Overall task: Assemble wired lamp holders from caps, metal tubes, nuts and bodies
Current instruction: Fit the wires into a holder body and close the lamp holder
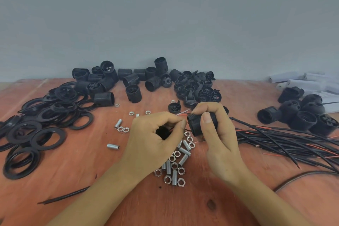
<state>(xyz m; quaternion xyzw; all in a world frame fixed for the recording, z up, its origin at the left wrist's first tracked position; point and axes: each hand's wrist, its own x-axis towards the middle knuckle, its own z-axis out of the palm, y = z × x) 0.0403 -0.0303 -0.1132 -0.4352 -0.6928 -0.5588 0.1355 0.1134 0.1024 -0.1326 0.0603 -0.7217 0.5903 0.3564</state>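
Fingers (207,118) of right hand (220,134) clamp round a black body (194,124), prob to steady it; left hand (152,134) curls tight on a dark part (163,132) just beside them. Nuts (181,170) + tubes (185,151) lie right below, w/in reach.

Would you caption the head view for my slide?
Right hand grips a black lamp holder body; left hand holds a black part beside it.

The left hand (150,139) hides a dark part (162,132); wires (293,139) cross the right edge.
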